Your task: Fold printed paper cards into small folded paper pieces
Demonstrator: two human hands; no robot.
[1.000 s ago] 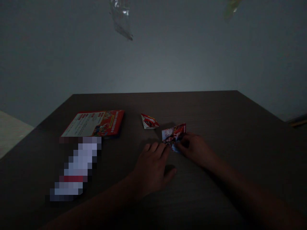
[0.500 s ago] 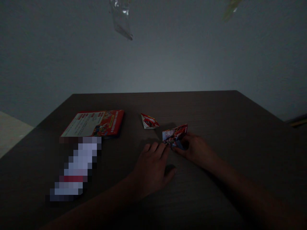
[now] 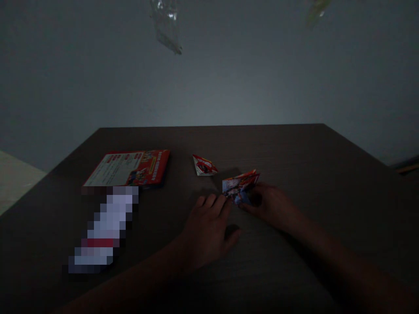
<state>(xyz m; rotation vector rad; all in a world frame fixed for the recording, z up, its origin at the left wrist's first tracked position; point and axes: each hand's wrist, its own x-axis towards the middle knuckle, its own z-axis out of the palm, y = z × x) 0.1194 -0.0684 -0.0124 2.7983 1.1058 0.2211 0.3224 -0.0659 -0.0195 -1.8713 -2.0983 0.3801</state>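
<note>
A small sheet of colourful printed paper (image 3: 240, 185) lies part-folded on the dark wooden table (image 3: 294, 148), its right edge lifted. My right hand (image 3: 271, 205) pinches that raised edge between thumb and fingers. My left hand (image 3: 207, 229) rests flat on the table with its fingers stretched out, the fingertips pressing on the paper's left corner. A second, smaller folded piece of red and white paper (image 3: 203, 165) lies just behind, apart from both hands.
A flat red and white printed pack (image 3: 129, 168) lies at the left of the table. A blurred-out oblong object (image 3: 103, 229) sits in front of it. A bare wall stands behind the table, with clear plastic (image 3: 166, 26) hanging high up.
My right hand has lifted the paper's right edge higher and tipped it toward the left. My left hand has stayed where it was.
</note>
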